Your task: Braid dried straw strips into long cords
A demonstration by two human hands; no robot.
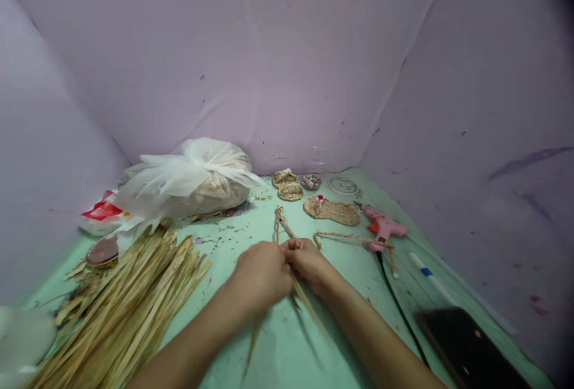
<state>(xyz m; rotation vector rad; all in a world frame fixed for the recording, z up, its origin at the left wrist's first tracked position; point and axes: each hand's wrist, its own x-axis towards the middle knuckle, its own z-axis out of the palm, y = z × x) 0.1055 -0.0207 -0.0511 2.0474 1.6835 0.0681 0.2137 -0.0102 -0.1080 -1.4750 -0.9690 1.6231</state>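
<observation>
My left hand (263, 272) and my right hand (309, 262) are close together over the green tabletop, both closed on a braided cord (287, 229) of dried plant fibre. The finished part of the cord forms a narrow loop pointing away from me. Loose fibre strands (309, 305) trail from between the hands toward me. My left hand is slightly blurred, and its fingertips are partly hidden. The thumb and fingers of my right hand pinch the cord. Another braided cord (338, 235) lies to the right, across a pink glue gun (384, 224).
Dried leaf strips (130, 293) lie in a heap at left, before a white plastic bag (197, 183). Woven soles (332, 211), a small woven piece (287, 186) and beads (311, 182) sit at the back. At right are a pen (433, 278) and a phone (470, 347).
</observation>
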